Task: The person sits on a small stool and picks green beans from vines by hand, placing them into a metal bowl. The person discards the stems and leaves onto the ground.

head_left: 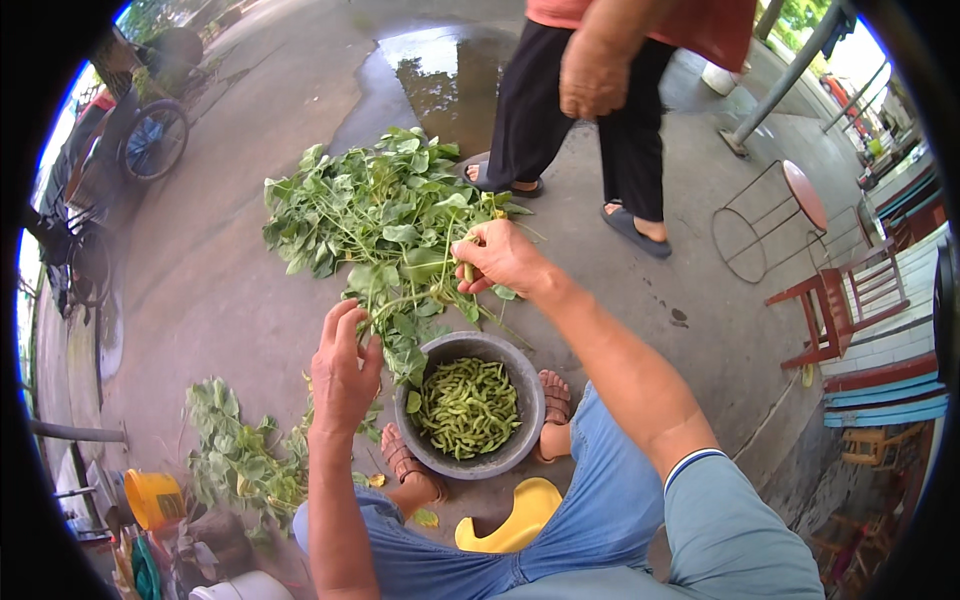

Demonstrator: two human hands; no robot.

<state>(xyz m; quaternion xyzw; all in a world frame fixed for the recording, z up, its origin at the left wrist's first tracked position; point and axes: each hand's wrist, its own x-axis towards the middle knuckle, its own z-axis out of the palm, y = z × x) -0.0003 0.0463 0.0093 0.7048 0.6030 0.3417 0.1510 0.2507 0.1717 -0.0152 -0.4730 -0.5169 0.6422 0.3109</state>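
Observation:
My left hand (345,365) is closed round the lower end of a soybean plant stalk (405,299), its fingers curled. Further up the same leafy stalk, my right hand (505,258) pinches a green soybean pod (468,272). Between my feet stands a grey basin (532,415), with many picked green pods (465,405) lying in it and one leaf at its left side. Beyond my hands a large heap of leafy soybean plants (350,200) spreads over the ground.
More stripped plants (240,455) lie at the left. A person in black trousers (630,160) stands just past the heap. Beneath me is a yellow stool (530,515). A yellow bucket (155,500) stands at lower left; a round stool (800,195) and a wooden chair (830,310) at right.

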